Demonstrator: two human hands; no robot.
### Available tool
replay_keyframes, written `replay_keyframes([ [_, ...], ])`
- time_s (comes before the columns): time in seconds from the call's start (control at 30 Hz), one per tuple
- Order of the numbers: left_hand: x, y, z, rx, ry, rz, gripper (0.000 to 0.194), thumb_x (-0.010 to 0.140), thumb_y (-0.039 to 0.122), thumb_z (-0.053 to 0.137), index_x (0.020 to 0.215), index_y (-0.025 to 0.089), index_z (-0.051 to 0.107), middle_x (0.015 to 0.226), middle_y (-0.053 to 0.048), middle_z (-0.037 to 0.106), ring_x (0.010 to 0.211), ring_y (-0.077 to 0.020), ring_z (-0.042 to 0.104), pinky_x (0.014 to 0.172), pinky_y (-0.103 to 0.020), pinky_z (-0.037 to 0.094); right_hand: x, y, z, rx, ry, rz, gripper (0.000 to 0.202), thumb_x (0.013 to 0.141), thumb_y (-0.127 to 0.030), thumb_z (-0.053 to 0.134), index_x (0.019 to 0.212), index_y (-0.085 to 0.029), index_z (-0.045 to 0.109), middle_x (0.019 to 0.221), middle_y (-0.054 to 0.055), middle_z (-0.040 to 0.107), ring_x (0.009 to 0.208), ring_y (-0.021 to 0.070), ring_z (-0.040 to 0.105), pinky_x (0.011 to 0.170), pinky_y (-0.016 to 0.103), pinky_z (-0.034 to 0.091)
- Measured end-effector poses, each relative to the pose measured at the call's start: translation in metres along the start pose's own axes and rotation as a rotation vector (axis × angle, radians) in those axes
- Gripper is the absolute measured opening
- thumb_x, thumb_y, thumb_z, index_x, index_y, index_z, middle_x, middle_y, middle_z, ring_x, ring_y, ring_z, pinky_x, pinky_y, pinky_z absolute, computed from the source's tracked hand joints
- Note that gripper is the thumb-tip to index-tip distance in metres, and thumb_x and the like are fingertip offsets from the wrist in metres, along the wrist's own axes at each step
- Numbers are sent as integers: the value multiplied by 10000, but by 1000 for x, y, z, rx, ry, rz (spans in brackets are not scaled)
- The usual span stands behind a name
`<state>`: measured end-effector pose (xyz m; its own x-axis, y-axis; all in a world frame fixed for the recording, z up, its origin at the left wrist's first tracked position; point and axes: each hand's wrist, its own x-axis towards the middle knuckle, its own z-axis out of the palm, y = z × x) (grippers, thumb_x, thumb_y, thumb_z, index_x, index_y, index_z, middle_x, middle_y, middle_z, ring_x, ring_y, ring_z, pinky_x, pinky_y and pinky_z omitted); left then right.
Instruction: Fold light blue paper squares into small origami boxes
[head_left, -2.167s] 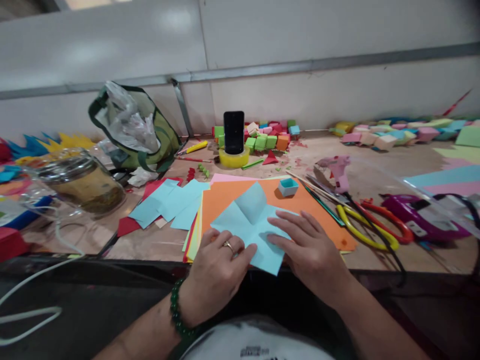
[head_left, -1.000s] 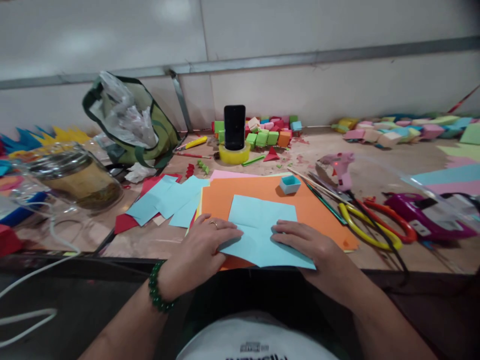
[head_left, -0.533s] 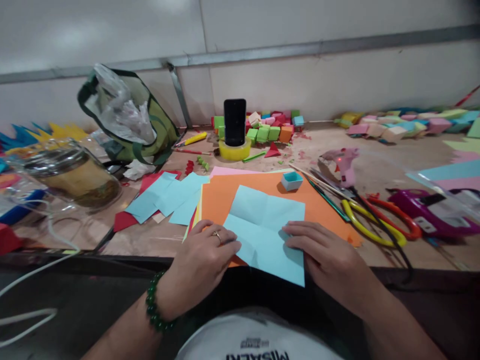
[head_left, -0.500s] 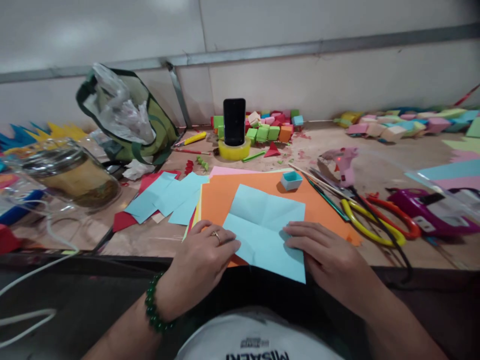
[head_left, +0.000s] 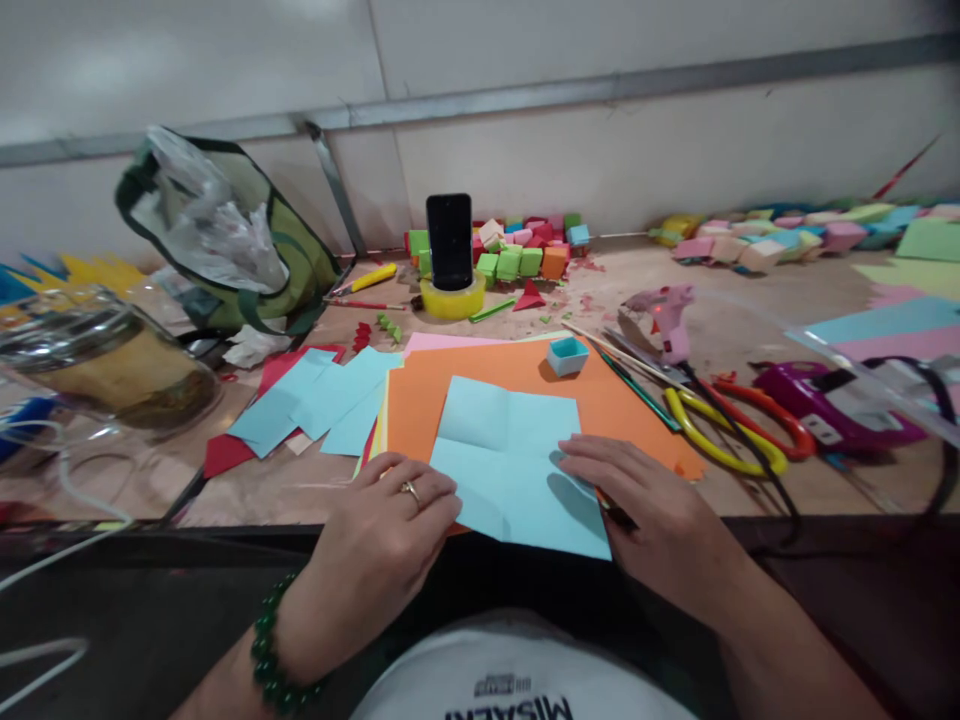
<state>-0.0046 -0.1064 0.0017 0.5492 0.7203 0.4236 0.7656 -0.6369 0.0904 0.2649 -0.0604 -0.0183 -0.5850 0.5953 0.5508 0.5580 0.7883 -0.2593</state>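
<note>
The left hand [head_left: 384, 540] is touching the left edge of a creased blue sheet [head_left: 502, 460], the right hand [head_left: 654, 500] its right edge; whether either grip is pinching cannot be told. The sheet is lying on orange paper [head_left: 412, 395], a small blue box [head_left: 568, 358] standing beyond.

Square light-blue paper [head_left: 510, 468]: on rectangular orange paper [head_left: 630, 410]
Open light-blue paper box [head_left: 568, 358]: square's one o'clock
Black rectangular phone [head_left: 450, 242]: eleven o'clock
</note>
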Motion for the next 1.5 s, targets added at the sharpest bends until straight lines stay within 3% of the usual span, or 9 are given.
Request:
replay_keyframes([
  [0.2,5,17,1,5,-10,74,158,863,97,458,800,159,589,965,-37,692,959,-203,602,928,-404,369,0,-7,0,-108,105,-57,267,764,18,478,793,-206,620,860,55,692,755,171,592,658,297,515],
  [0.37,6,1,-2,-110,-84,-90,423,809,57,457,1205,179,543,1133,-70,656,1037,-215,576,940,-414,389,0,2,6,30,62,1,300,747,46,429,842,-193,584,902,47,703,873,169,621,741,290,536],
  [0.53,14,-31,1,-208,-189,-244,292,837,82,452,994,214,660,1063,-45,670,990,-212,579,887,-394,412,6,4,1,-55,-28,91,389,669,12,474,987,-180,591,922,67,689,949,242,592,772,385,519],
  [0.73,36,-29,4,-255,-302,-283,182,895,193,427,820,161,589,816,-50,625,787,-198,561,743,-343,416,14,-8,4,-20,-60,144,196,837,-223,562,1025,-177,597,853,80,660,828,232,596,705,367,510],
  [0.9,44,-28,12,-366,-266,-401,308,917,320,452,1182,172,504,955,-63,635,852,-208,576,748,-330,420,10,-6,14,56,-15,307,424,885,-235,510,1300,-188,436,1119,106,633,914,195,632,767,306,518],
  [1.0,44,-31,12,-436,-247,-487,577,834,391,592,1349,221,395,1022,-58,631,903,-217,578,773,-327,435,9,-4,13,51,0,391,446,877,-258,513,1309,-187,428,1046,90,657,857,195,646,733,299,516],
  [1.07,43,-34,11,-425,-233,-529,610,796,377,639,1345,229,418,1018,-57,633,930,-226,572,807,-340,433,10,-3,12,58,-2,439,457,873,-271,513,1312,-174,430,920,66,668,780,188,644,701,293,511],
  [1.27,42,-37,6,-450,-175,-524,247,869,292,512,1083,204,595,899,-24,640,831,-180,582,785,-307,426,9,-2,8,135,-14,540,434,877,-308,510,1292,-191,457,782,8,621,678,149,597,633,254,482],
  [1.5,38,-39,18,-384,-147,-535,516,883,270,494,1382,239,365,870,-17,601,788,-179,576,742,-312,446,7,3,13,54,23,522,459,849,-286,555,1286,-176,464,777,20,625,709,179,592,687,315,506],
])
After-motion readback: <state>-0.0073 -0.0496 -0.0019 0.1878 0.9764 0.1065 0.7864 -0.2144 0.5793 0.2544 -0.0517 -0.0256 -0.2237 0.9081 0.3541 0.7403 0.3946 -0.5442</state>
